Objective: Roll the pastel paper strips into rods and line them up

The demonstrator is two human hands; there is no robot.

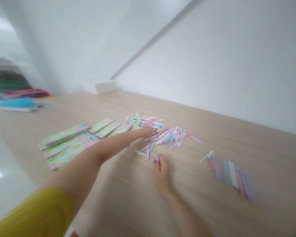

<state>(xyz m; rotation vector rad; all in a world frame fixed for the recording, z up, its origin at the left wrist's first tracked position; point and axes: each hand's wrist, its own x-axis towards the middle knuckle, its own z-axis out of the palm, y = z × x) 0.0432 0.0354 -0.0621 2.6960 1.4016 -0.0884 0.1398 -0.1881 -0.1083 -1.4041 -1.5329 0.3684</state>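
So there's a person in a yellow sleeve working at a wood-look table, with a messy heap of pastel sticks in the middle: pink, purple, white, blue, green. The left hand is stretched out to the left part of the heap, and honestly I can't tell how open its fingers are or if they've got hold of anything, too small and blurry. The right hand is on the near side of the heap, fingers curled in nearly closed around a purple stick, one end poking out.

A few loose purple and green sticks lie between the right hand and the heap. Over to the right there's a slanted row of sticks laid side by side, pretty smeared. Left of the heap sit green-and-pink packs, some piled up. Far back, a white box near the wall; far left, some blue stuff.
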